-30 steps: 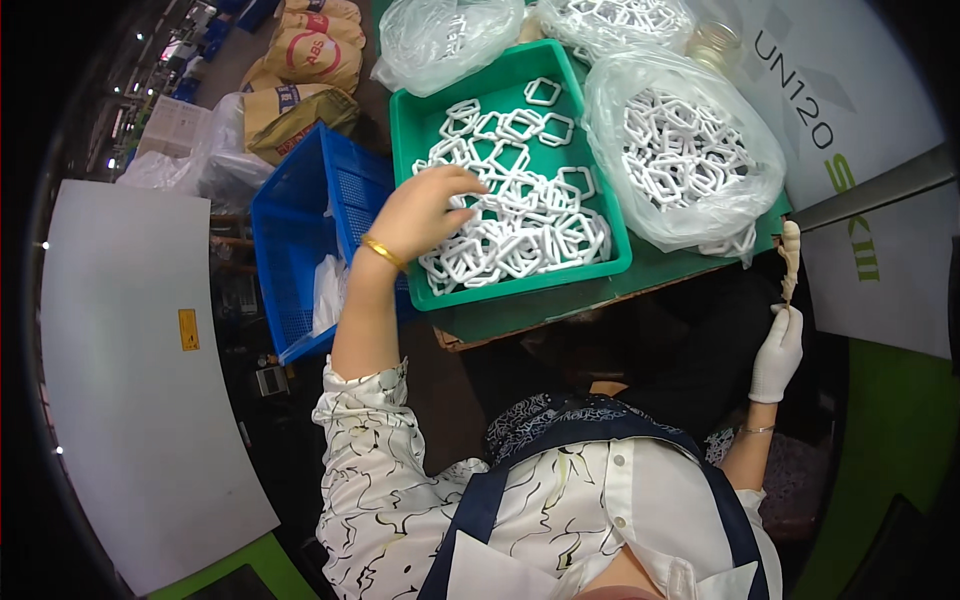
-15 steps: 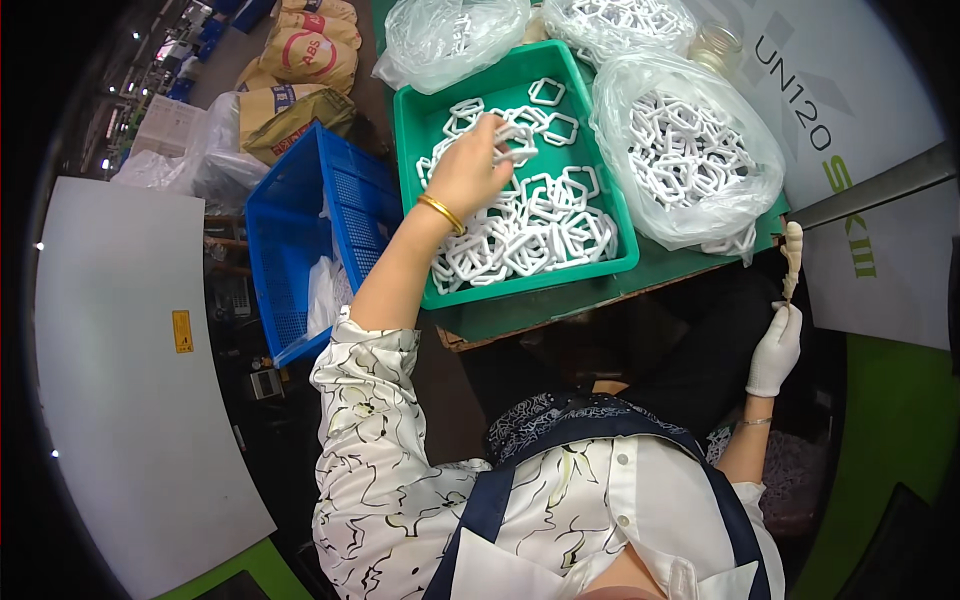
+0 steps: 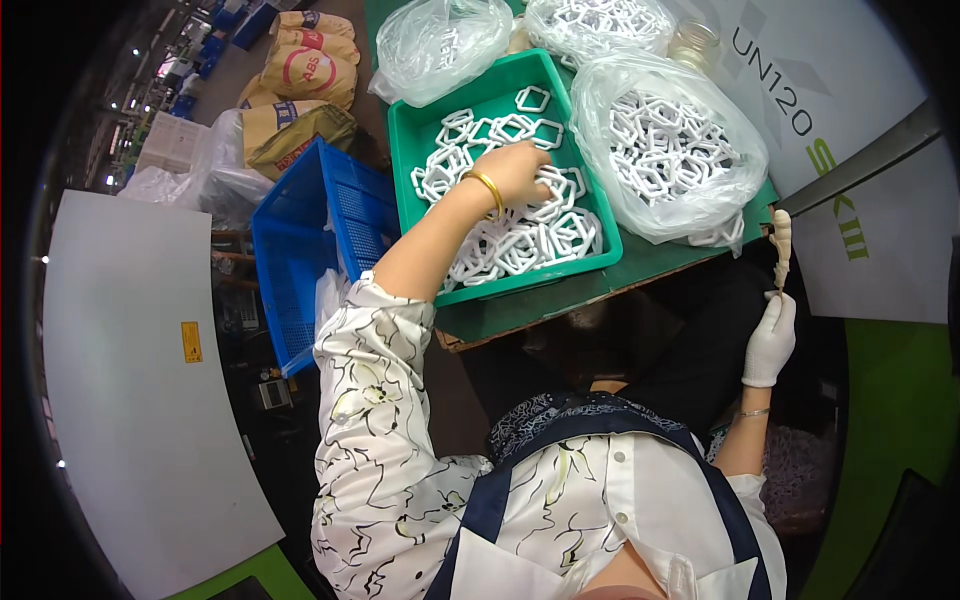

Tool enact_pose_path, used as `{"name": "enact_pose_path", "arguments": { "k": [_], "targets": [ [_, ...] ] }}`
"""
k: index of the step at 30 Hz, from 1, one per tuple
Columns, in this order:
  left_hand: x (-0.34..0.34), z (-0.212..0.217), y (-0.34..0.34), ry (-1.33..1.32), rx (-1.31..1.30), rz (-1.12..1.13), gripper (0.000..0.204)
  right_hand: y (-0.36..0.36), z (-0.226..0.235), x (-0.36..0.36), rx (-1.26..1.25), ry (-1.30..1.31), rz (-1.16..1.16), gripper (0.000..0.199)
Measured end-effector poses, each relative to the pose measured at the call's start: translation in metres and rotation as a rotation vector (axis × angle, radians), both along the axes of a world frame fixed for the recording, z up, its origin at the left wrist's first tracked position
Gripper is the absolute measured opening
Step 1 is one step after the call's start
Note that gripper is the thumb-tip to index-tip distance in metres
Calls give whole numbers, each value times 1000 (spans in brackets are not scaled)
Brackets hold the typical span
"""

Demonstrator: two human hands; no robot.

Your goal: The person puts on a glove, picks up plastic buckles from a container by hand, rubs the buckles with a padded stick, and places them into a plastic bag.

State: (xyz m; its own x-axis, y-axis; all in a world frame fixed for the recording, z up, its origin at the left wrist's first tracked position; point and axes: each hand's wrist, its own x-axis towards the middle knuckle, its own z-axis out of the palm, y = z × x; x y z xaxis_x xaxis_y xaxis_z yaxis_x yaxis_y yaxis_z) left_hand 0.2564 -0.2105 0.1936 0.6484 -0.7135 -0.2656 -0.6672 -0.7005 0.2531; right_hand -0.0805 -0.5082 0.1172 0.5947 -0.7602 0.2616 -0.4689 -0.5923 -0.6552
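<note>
My bare left hand (image 3: 512,176), with a gold bangle at its wrist, reaches into a green tray (image 3: 612,245). Its fingers curl around white hexagonal plastic rings (image 3: 556,183); how many it holds is hidden. Many more such rings lie heaped in the near part of the tray, and others are scattered at its far end. Off to the right, beside the table, my white-gloved right hand (image 3: 771,343) grips a thin stick upright. A pale, knobbly piece (image 3: 782,245) sits on top of that stick; its kind is unclear.
Clear plastic bags of white rings (image 3: 665,150) stand right of the tray and behind it (image 3: 600,25); another bag (image 3: 440,50) lies at the far left. A glass jar (image 3: 693,45) is at the back. Left of the table stands a blue crate (image 3: 290,270).
My left hand has moved right and nearer, from above the tray's middle down to the heap of rings. The right hand keeps holding the stick. The whole view has shifted slightly.
</note>
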Motion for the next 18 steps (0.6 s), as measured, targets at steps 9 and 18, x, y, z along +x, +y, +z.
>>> {"name": "enact_pose_path", "arguments": {
  "k": [9,18],
  "targets": [
    [24,11,9,507,-369,272,35,0,2,-3,37,12,11,26],
    [-4,-15,15,-8,58,-89,32,3,7,-1,13,29,-9,24]
  ]
}}
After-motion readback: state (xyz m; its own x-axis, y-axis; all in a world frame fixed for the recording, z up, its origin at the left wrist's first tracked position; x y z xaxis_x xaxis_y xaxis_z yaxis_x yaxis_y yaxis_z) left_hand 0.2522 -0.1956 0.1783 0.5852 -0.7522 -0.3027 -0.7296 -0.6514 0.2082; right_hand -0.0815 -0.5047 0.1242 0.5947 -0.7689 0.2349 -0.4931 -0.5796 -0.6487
